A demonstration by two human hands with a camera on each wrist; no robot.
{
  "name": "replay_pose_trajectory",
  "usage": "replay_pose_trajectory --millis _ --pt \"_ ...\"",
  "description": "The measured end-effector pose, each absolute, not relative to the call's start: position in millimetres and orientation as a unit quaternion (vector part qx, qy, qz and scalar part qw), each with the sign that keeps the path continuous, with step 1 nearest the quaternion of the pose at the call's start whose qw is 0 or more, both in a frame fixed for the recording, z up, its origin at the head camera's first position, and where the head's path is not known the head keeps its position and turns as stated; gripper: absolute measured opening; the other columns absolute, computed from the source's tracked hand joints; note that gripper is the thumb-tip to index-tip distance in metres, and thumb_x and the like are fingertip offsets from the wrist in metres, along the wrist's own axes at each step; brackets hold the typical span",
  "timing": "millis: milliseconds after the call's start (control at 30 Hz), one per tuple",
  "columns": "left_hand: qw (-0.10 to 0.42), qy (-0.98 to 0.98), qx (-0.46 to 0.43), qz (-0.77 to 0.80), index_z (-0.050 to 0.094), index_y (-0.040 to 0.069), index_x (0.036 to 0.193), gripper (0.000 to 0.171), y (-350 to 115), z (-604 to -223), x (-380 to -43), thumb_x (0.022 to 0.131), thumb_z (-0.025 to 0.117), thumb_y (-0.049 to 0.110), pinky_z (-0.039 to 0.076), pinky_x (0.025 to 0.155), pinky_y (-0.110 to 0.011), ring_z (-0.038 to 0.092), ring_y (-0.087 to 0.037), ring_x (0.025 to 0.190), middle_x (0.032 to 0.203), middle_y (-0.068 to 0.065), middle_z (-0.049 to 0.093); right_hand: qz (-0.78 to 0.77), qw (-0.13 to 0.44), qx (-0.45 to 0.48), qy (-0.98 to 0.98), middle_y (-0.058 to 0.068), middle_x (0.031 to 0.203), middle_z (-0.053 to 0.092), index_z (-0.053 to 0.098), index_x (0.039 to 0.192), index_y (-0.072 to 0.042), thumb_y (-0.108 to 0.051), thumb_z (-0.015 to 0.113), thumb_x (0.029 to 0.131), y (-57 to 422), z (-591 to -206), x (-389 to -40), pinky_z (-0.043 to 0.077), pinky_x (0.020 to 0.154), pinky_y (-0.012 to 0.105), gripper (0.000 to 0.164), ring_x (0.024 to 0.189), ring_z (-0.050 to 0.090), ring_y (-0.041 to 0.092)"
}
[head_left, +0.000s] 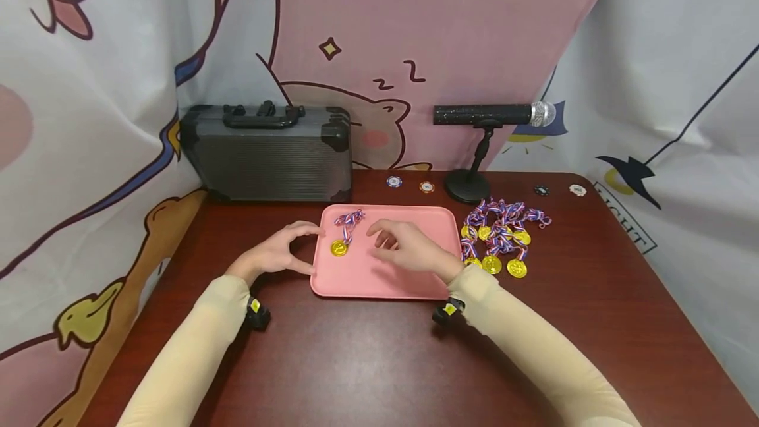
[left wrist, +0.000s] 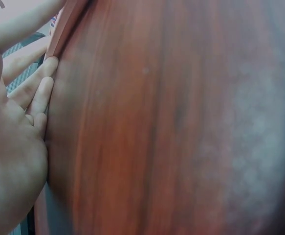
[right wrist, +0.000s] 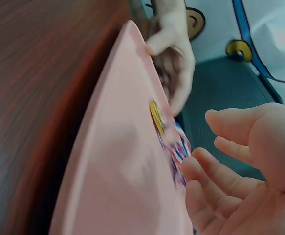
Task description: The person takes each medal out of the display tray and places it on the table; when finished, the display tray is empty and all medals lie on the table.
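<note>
My left hand (head_left: 274, 251) is at the left side of a pink tray (head_left: 367, 283), thumb and fingers spread, their tips right at the rim. On the tray's left part lies one gold medal (head_left: 338, 248) with its red, white and blue ribbon (head_left: 348, 232) bunched behind it. Over the middle of the tray hovers my right hand (head_left: 409, 247), its fingers loosely bent and nothing in them. In the right wrist view, the medal (right wrist: 156, 116) lies between the two hands. Several more gold medals (head_left: 491, 264) with tangled ribbons are heaped beside the tray's right edge, partly behind my right wrist.
A grey case (head_left: 273, 157) stands at the back left of the brown table (head_left: 332, 361). A microphone (head_left: 483, 115) on a black stand (head_left: 467, 185) is behind the tray to the right. Poker chips (head_left: 394, 181) lie along the back edge. Printed cloth (head_left: 379, 18) hangs around the table.
</note>
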State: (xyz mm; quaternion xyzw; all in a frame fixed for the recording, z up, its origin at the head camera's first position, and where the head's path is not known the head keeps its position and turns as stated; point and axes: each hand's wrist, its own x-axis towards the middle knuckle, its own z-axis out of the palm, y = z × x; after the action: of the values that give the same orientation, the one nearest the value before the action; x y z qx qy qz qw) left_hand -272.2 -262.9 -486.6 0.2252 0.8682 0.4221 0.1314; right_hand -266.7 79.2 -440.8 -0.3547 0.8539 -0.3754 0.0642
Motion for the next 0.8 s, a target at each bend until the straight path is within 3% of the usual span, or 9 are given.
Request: replay_pose_trajectory --millis 333,533,800 --pt "0.126 0.864 0.236 0.427 0.061 0.019 0.146 0.083 -263 -487 -274 0.072 0.098 0.03 0.026 0.121 -0.066 0.038 -0.032 0.145 0.153 -0.009 0.048 -0.329 0.072 -0.378 0.862 0.001 0.091 0.076 0.067 0.127 -0.007 -0.013 0.077 0.094 24 -462 -281 0.056 0.079 0.027 0.035 0.083 0.069 0.009" --pt "0.127 0.864 0.241 0.424 0.061 0.018 0.147 0.085 -263 -487 -274 0.072 0.099 0.029 0.026 0.121 -0.063 0.038 -0.031 0.146 0.154 -0.008 0.049 -0.292 0.068 -0.347 0.889 0.0 0.093 0.073 0.068 0.132 -0.007 -0.019 0.08 0.093 10 -467 -283 0.055 0.083 0.03 0.043 0.085 0.067 0.012" --pt "0.12 0.862 0.246 0.427 0.062 0.015 0.146 0.084 -262 -489 -274 0.072 0.099 0.026 0.025 0.122 -0.061 0.039 -0.032 0.146 0.152 -0.01 0.05 -0.23 0.068 -0.312 0.919 -0.004 0.088 0.067 0.072 0.112 -0.017 -0.027 0.081 0.093 1 -468 -279 0.052 0.083 0.037 0.024 0.088 0.061 0.017"
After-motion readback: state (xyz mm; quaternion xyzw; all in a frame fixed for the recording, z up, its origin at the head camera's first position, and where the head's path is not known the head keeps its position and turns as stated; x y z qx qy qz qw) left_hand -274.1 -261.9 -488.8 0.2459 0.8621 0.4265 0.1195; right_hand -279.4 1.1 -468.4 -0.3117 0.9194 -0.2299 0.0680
